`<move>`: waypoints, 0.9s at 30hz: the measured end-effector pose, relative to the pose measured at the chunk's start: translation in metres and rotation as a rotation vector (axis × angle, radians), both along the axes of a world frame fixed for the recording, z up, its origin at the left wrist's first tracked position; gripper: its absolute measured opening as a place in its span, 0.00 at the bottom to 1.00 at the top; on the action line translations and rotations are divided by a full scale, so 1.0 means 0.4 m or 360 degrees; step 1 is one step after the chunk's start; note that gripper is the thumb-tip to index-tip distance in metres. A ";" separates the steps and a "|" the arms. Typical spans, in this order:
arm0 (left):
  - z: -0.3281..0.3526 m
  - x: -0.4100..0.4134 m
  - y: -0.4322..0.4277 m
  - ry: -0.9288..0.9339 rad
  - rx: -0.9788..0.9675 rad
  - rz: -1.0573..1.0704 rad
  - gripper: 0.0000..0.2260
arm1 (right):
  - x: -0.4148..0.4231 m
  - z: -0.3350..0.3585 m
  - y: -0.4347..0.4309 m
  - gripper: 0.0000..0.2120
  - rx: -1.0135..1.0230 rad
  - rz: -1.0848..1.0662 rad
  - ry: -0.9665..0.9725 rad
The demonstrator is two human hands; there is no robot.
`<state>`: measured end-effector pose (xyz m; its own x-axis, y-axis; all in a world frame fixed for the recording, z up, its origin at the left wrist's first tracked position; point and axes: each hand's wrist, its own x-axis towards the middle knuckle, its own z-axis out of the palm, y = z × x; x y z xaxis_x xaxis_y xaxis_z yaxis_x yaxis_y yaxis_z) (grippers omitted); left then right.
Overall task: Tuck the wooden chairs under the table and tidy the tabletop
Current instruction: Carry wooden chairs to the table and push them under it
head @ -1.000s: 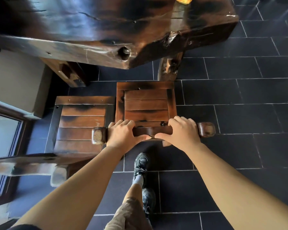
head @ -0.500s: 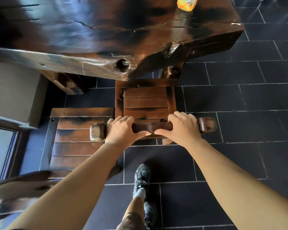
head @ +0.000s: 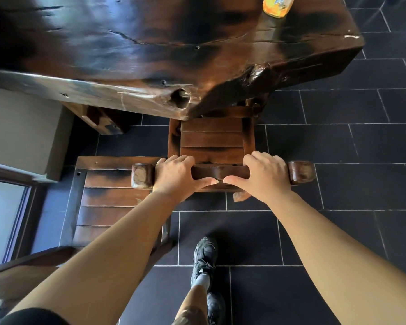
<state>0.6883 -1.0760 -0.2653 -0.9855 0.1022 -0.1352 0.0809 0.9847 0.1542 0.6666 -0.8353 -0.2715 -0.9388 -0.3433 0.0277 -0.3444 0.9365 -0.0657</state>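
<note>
So the chair (head: pixel 212 143) is already partway in: the front edge of its slatted seat sits under the thick corner of the table (head: pixel 150 55), while the back half of the seat and the top rail (head: pixel 220 172) stick out over the dark tile floor (head: pixel 338 148). On the right side there's nothing but open tile. The left is tighter: a second chair (head: pixel 108 198) stands just beside it, its seat corner nearly touching the rail's left end, and it's fully out from under the table. A table leg (head: pixel 103 120) sits further left under the slab.

Both arms reach straight forward. The left hand (head: pixel 177 175) and right hand (head: pixel 264 175) are wrapped around the top rail, fingers curled over the far side, thumbs along the near edge, tips almost meeting mid-rail.

Up on the tabletop near the far edge there's a yellow bottle (head: pixel 277 5), cut off by the frame.
</note>
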 end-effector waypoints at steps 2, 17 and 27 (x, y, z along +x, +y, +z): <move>-0.001 -0.005 -0.007 0.0010 0.0003 -0.0005 0.32 | 0.000 0.000 -0.008 0.37 -0.0002 -0.0016 0.0006; 0.007 -0.002 -0.004 -0.0030 -0.0017 0.0004 0.32 | 0.005 0.014 -0.017 0.39 0.0078 -0.0134 -0.0157; 0.070 0.027 0.040 -0.0398 0.0047 0.0199 0.29 | 0.038 0.107 -0.058 0.33 0.0109 -0.0260 -0.0556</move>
<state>0.6990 -1.0602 -0.2374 -0.9273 -0.0104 -0.3743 -0.0848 0.9794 0.1831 0.6817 -0.8586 -0.2288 -0.9300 -0.1785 -0.3212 -0.1584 0.9834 -0.0880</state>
